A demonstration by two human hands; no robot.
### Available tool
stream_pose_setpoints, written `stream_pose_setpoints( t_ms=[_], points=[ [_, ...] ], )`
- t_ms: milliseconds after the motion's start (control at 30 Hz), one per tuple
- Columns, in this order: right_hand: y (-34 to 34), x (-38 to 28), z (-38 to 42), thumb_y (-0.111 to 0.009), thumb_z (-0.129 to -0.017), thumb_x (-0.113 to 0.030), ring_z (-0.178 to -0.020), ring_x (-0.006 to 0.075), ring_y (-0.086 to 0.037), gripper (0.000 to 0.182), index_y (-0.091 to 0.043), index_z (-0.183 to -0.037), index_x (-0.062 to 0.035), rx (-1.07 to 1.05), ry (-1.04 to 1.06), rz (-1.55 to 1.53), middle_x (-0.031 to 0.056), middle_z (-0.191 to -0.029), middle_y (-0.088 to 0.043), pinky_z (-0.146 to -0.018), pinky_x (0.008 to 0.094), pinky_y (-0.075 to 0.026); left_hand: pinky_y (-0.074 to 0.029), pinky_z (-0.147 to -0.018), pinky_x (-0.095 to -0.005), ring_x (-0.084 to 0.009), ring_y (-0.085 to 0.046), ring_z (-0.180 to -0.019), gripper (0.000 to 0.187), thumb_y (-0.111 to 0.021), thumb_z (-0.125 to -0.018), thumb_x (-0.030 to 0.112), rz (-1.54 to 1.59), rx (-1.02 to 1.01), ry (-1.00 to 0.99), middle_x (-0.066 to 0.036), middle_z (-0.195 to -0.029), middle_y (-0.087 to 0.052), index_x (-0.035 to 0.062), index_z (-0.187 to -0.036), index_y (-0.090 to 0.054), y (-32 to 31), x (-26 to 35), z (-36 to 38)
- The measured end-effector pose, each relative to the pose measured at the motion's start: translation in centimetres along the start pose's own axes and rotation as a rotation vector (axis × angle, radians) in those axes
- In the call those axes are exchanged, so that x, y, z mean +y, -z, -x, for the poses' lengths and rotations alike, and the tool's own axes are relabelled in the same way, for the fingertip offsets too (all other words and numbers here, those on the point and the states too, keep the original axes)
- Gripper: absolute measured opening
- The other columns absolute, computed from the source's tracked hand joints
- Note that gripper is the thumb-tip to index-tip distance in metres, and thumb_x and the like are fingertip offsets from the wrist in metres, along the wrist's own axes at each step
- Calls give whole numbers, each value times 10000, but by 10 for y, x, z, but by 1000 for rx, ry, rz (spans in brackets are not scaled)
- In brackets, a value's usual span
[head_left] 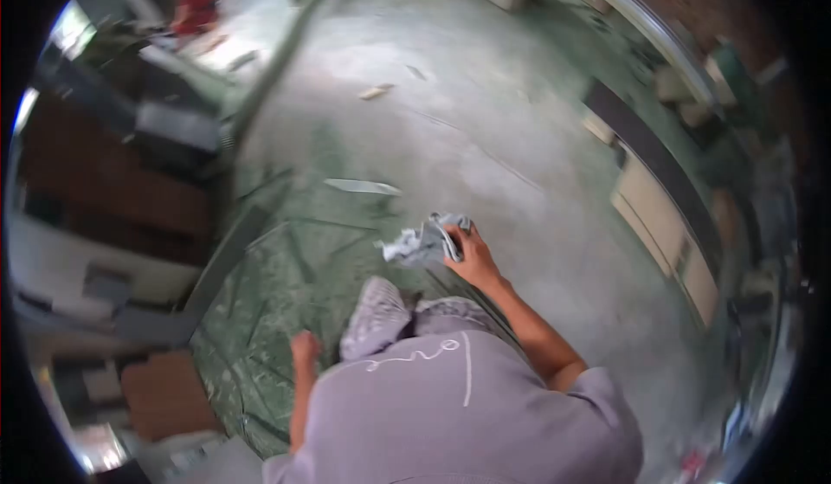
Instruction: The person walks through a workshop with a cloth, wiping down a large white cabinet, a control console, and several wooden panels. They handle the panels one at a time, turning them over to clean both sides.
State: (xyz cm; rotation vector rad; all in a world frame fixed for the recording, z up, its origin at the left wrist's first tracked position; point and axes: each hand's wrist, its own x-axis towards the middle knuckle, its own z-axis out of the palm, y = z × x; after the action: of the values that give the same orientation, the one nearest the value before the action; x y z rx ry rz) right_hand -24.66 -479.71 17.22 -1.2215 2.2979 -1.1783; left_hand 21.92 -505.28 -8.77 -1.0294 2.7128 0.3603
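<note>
right hand point(472, 261) pinches crumpled cloth point(414, 248), fingers partly closed; unsupported left end could snag. left hand point(305, 346) blurred, grip unclear.

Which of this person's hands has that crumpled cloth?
The right hand, reaching out ahead; the left hand, lower and nearer the body, does not touch the crumpled cloth.

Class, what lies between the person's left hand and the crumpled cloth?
In the head view, one trousered knee and some green floor lie between left hand and cloth.
</note>
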Motion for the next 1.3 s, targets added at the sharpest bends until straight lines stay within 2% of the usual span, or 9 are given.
stream_pose_setpoints(
  t_ms=[100, 167, 267, 333, 700, 900, 1033, 1133, 1300],
  points=[
    [35, 34, 64, -647, -636, -137, -953, 337, -474, 515, -455, -1113, -115, 254, -314, 40, 179, -1036, -465, -772, 385, -410, -420, -545, -443, -335, -531, -617, 106, -543, -656, 158, -82, 32, -167, -139, -657, -548, 67, -706, -526, 5, 24, -88],
    [38, 63, 83, -626, -687, -142, -848, 336, -518, 368, -494, -1008, -20, 476, -399, 169, 186, -937, -505, -724, 357, -422, -426, -541, -440, -337, -534, -625, 103, -523, -675, 159, 471, -24, -111, -144, -677, -557, 61, -705, -524, 39, 60, -160],
    [39, 104, 105, -638, -666, -131, -857, 339, -527, 428, -499, -1036, 34, 658, -542, 66, 192, -923, -549, -757, 363, -433, -449, -517, -360, -255, -576, -623, 161, -512, -732, 191, -380, -108, -536, -120, -722, -597, 49, -772, -576, 22, 113, -247],
    [54, 87, 104, -615, -656, -103, -911, 366, -504, 429, -485, -1049, 10, 747, -735, 124, 207, -960, -523, -768, 406, -416, -423, -510, -311, -169, -502, -531, 277, -536, -773, 295, 420, -247, -297, -86, -646, -567, 24, -775, -594, 21, 153, -270],
    [147, 148, -139, -611, -686, -139, -836, 342, -526, 341, -503, -993, -35, 730, -464, 93, 185, -907, -521, -705, 385, -431, -456, -456, -296, -197, -587, -547, 378, -530, -788, 289, 1010, -423, 317, -103, -778, -579, -14, -1013, -525, 100, 279, -480],
    [212, 173, -267, -628, -694, -143, -898, 349, -513, 370, -489, -1026, -56, 678, -301, 193, 177, -1007, -473, -737, 378, -429, -476, -595, -282, -182, -575, -759, 445, -495, -823, 354, 1374, -397, 106, -118, -927, -557, 9, -1102, -461, 228, 424, -563],
    [225, 170, -297, -622, -713, -136, -968, 372, -466, 432, -460, -1110, -87, 738, -300, -103, 203, -1040, -467, -800, 402, -404, -371, -862, -511, -396, -369, -1118, 629, -379, -855, 465, 1434, -980, -150, -157, -1350, -163, 174, -1337, -98, 307, 593, -568],
    [212, 191, -303, -591, -760, -210, -1062, 431, -356, 482, -403, -1155, -6, 742, -139, -23, 240, -1159, -378, -890, 451, -313, -390, -896, -402, -246, -444, -1084, 579, -362, -840, 507, 1767, -1511, -327, -106, -1178, -459, 95, -1245, -326, 333, 695, -543],
    [267, 214, -278, -603, -743, -256, -1110, 386, -351, 549, -383, -1190, -26, 747, -354, 570, 229, -1196, -346, -898, 490, -287, -417, -865, -412, -245, -481, -1032, 534, -362, -839, 502, 1738, -1627, -208, -92, -1149, -486, 99, -1185, -413, 305, 781, -564]
  ],
)
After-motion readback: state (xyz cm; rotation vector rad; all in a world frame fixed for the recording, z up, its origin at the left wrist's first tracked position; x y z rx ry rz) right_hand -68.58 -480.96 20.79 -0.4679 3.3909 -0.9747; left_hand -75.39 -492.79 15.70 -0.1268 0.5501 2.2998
